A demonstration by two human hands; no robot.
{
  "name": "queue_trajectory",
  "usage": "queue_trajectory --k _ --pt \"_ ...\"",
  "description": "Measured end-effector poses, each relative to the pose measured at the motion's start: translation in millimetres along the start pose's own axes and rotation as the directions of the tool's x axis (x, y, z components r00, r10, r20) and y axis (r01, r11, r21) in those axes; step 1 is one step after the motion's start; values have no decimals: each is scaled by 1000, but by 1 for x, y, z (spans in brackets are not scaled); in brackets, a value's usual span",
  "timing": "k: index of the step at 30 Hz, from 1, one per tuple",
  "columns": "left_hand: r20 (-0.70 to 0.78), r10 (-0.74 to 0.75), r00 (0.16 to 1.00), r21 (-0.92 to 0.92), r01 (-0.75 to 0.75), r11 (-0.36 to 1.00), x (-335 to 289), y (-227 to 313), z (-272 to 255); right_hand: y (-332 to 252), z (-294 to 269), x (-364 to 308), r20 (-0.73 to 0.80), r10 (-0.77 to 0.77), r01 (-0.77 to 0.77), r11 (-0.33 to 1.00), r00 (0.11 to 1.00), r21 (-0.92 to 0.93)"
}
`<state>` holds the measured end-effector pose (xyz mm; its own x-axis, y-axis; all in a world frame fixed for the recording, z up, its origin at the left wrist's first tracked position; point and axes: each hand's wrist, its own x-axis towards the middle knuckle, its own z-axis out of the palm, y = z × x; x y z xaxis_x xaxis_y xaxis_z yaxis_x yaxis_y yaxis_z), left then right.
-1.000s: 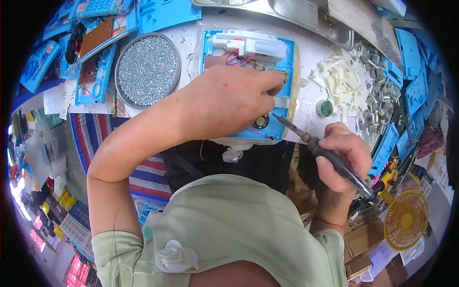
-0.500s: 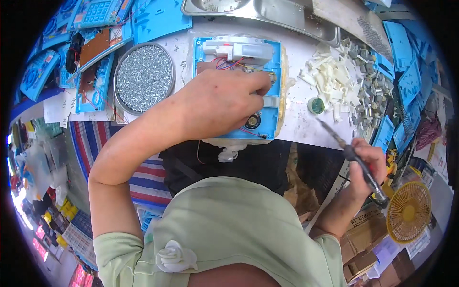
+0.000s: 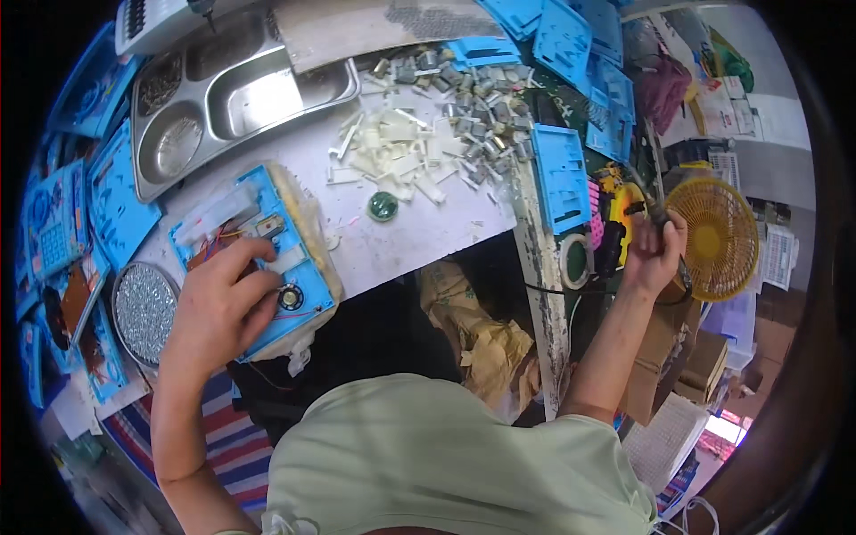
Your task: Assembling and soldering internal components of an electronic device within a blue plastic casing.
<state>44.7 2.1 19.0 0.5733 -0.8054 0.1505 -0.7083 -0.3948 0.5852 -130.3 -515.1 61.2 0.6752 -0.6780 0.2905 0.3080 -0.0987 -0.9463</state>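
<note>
My left hand (image 3: pixel 223 303) rests over an open blue plastic housing (image 3: pixel 308 308), its bent fingers apart on the near part of it. Inside the housing are a whitish plastic block (image 3: pixel 214 218), red and blue wires, a small metal-cased part (image 3: pixel 269 226) and a round black speaker (image 3: pixel 291 297). Part of the inside is hidden under my fingers. Out to the right, my right hand (image 3: pixel 655 254) grips a soldering iron (image 3: pixel 658 214) by its dark handle, its front end pointing up beside a yellow basket. The iron's tip is hard to make out.
A round tin of small metal pieces (image 3: pixel 145 312) stands left of the housing. A steel compartment tray (image 3: pixel 209 143) lies behind. Right of it are white plastic pieces (image 3: pixel 397 147), metal parts (image 3: pixel 486 116) and a small green round container (image 3: pixel 382 206). The yellow basket (image 3: pixel 713 236) sits far right.
The view has turned right, so the bench appears shifted left. My right hand has carried the soldering iron away from the bench to beside the yellow basket. My left hand remains at the housing.
</note>
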Motion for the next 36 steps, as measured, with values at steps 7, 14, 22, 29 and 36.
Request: queue_trajectory --k 7,14,22,29,36 --pt "0 45 999 59 -45 997 -9 -9 1 35 27 62 -195 14 -45 987 981 -156" --pt "-64 95 993 62 -91 994 -13 -20 10 81 0 107 146 483 -499 861 863 99" --pt "-165 39 986 8 -38 999 -23 -20 6 72 120 -42 104 174 -143 956 979 -255" --pt "-312 -43 949 -11 42 999 -33 -16 13 57 278 -160 873 -88 630 727 480 -273" --pt "-265 18 964 -2 -19 1000 -34 -15 13 61 294 -166 897 -34 672 675 441 -305"
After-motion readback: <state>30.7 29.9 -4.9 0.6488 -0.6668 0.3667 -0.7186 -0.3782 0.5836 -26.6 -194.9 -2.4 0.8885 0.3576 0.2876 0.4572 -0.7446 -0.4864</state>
